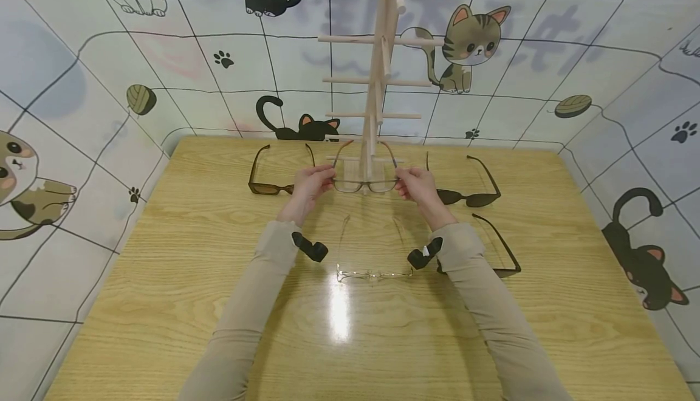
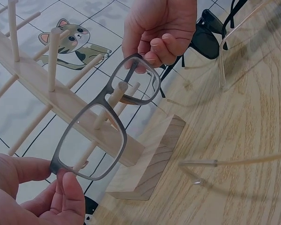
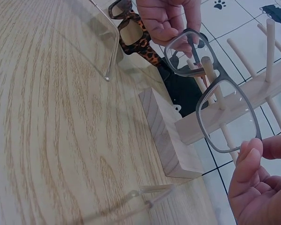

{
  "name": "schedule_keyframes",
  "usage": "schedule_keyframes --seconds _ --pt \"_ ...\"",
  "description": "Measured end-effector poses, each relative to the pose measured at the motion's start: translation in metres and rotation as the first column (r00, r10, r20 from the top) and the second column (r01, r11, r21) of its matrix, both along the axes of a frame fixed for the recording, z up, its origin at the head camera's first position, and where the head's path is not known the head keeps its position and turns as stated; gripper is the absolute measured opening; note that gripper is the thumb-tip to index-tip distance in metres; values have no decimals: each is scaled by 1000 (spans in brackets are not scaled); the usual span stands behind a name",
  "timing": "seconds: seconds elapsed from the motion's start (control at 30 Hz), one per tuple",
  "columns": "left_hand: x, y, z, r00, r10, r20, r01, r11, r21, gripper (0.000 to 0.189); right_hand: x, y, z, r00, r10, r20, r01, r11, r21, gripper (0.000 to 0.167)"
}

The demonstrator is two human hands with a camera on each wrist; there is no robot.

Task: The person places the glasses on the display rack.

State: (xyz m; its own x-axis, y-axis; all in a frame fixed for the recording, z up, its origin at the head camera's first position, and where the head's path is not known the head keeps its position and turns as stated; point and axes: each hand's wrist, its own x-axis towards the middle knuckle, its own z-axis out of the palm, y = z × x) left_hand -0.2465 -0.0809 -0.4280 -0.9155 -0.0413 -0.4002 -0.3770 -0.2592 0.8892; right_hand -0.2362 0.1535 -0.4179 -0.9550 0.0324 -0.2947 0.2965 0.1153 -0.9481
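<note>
A pair of grey-framed eyeglasses (image 2: 101,97) with clear lenses is held between my two hands, at the foot of a wooden peg rack (image 1: 377,67). My left hand (image 1: 310,187) pinches the frame's left hinge corner between thumb and fingers. On the opposite corner, my right hand (image 1: 418,187) grips in the same way. The temples are unfolded and point away toward the rack. In both wrist views the end of a short lower peg (image 3: 207,65) overlaps the bridge. The rack's block base (image 2: 150,164) rests on the table just below the lenses.
Tortoiseshell sunglasses (image 1: 266,189) lie left of the rack, black sunglasses (image 1: 481,199) on the right. Another dark pair (image 1: 508,272) is partly hidden by my right forearm. Thin clear-framed glasses (image 1: 372,274) lie nearer on the wooden table (image 1: 208,304). A cat-patterned cloth (image 1: 219,109) stands behind.
</note>
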Motion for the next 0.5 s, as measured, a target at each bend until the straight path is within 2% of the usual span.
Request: schedule_keyframes --seconds 0.5 --pt "2 1 0 1000 -1 11 1 1000 -12 31 2 1 -3 1000 -5 17 5 1000 -5 39"
